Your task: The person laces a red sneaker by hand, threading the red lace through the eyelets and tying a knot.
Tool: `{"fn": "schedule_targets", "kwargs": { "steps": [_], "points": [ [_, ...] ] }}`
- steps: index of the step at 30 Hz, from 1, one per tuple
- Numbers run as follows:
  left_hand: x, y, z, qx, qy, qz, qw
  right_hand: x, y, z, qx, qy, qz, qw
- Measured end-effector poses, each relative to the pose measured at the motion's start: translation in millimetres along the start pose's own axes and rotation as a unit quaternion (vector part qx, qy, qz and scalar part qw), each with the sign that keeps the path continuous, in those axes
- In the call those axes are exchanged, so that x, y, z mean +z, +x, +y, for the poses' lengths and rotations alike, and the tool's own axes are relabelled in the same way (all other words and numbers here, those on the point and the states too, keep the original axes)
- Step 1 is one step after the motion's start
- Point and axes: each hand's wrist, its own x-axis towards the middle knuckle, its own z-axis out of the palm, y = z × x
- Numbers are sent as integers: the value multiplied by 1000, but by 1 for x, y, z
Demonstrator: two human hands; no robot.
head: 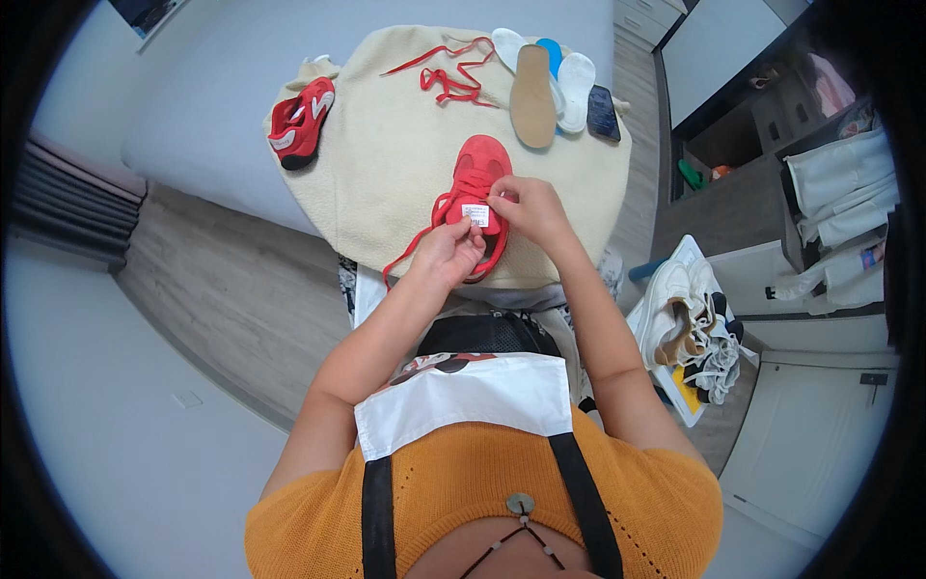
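A red sneaker [481, 163] lies on a cream fleece cloth [391, 166], its toe pointing away from me. Between thumb and fingers, my left hand [450, 253] grips the shoe's tongue [456, 212], which carries a white printed label [475, 215]. My right hand [534, 210] has its thumb and index finger pinched at the right-hand eyelets, apparently on the red shoelace [474, 181]; the fingertips hide most of what they hold. A loose lace end [409, 250] trails off the shoe's left side. The shoe's heel opening is partly behind my left hand.
Another red sneaker [304, 123] lies at the cloth's left. Farther back are a loose red lace [452, 87], a tan insole [533, 98], white insoles [576, 90] and a phone [603, 113]. White shoes [669, 311] stand on a small stand at right.
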Motion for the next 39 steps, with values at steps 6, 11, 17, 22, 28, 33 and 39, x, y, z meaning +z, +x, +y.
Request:
{"fn": "schedule_targets", "kwargs": {
  "steps": [6, 11, 17, 22, 28, 33, 39],
  "points": [
    [-3, 3, -1, 3, 0, -4, 1000, -5, 0, -11, 13, -71, -16, 997],
    [2, 0, -2, 41, 12, 7, 999, 2, 0, -7, 9, -54, -6, 998],
    [5, 2, -8, 67, 39, 23, 997, 2, -1, -2, 1, -11, -3, 1000],
    [2, 10, -5, 39, 39, 41, 998, 1, -4, -4, 7, -72, 20, 997],
    [2, 9, -6, 33, 33, 51, 998, 6, -3, 7, 2, -10, 20, 1000],
    [-3, 10, -10, 64, 68, 25, 995, 7, -5, -2, 7, -14, 16, 1000],
    [-3, 10, -10, 71, 65, 21, 995, 10, -2, 6, -24, 23, 17, 999]
  ]
}}
